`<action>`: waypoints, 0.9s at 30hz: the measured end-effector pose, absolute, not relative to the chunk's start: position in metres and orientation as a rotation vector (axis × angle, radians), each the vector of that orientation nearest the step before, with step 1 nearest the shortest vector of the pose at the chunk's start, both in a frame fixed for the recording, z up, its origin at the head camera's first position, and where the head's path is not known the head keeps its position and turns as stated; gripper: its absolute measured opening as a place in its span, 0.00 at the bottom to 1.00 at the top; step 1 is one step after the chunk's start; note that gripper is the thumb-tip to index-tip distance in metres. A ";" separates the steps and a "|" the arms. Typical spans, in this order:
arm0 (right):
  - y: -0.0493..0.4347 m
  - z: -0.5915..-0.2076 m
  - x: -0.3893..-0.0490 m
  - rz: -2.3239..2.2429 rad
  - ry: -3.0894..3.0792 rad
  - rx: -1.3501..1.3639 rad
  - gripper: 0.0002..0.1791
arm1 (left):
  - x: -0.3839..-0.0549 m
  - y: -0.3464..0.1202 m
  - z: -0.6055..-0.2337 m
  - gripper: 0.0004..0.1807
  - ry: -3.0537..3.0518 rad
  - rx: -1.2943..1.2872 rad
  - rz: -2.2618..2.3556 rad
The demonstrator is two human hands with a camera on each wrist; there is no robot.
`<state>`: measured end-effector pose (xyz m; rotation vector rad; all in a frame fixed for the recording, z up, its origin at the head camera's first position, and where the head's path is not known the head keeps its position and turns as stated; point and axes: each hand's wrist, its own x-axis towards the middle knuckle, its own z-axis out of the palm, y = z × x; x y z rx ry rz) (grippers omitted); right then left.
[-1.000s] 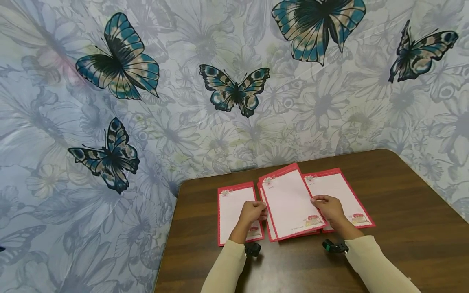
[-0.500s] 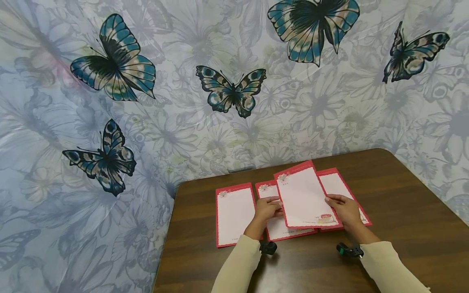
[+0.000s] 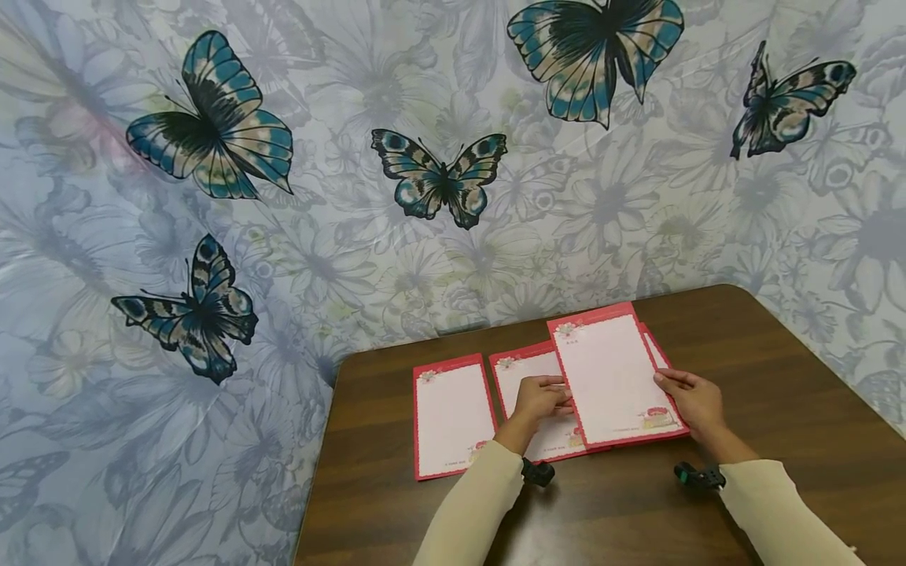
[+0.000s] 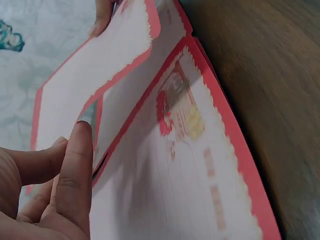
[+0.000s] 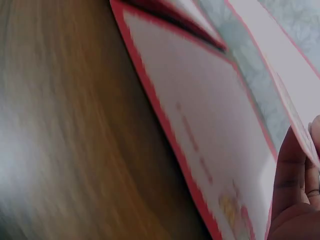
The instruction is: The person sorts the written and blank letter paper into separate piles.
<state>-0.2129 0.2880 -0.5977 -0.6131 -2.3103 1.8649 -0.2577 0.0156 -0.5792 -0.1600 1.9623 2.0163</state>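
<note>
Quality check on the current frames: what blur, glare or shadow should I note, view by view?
Head: the central butterfly is crisp, with a soft shadow on the table below the left wristband; left wrist: grey shading across the lower sheet, print slightly soft; right wrist: print on the lying sheet blurred, pale glare at the picture's left edge.

Left fingers (image 3: pixel 552 380), right fingers (image 3: pixel 676 376) hold red-bordered sheet (image 3: pixel 612 373); similar sheets (image 3: pixel 453 413) on brown table (image 3: pixel 771 377); butterfly-patterned wall (image 3: pixel 318 181) behind.

Cream sleeves (image 3: pixel 473 507), black wristbands (image 3: pixel 539 473)
</note>
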 end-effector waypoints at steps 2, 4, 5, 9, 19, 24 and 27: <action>0.294 -0.600 -0.215 1.845 -2.314 -0.620 0.25 | -0.260 0.022 -0.580 0.13 1.963 -0.160 2.012; 0.299 -0.602 -0.218 1.805 -2.328 -0.610 0.27 | -0.261 0.028 -0.580 0.13 1.952 -0.176 2.020; 0.301 -0.602 -0.219 1.772 -2.342 -0.599 0.29 | -0.262 0.031 -0.581 0.12 1.949 -0.179 2.023; 0.311 -0.605 -0.224 1.597 -2.418 -0.551 0.32 | -0.264 0.046 -0.581 0.12 1.941 -0.197 2.040; 0.325 -0.613 -0.229 1.283 -2.566 -0.484 0.27 | -0.268 0.075 -0.587 0.09 1.962 -0.278 2.013; 0.323 -0.612 -0.230 1.177 -2.612 -0.521 0.24 | -0.269 0.083 -0.588 0.08 2.009 -0.312 1.958; 0.322 -0.609 -0.229 1.159 -2.631 -0.541 0.23 | -0.267 0.085 -0.585 0.10 2.039 -0.326 1.917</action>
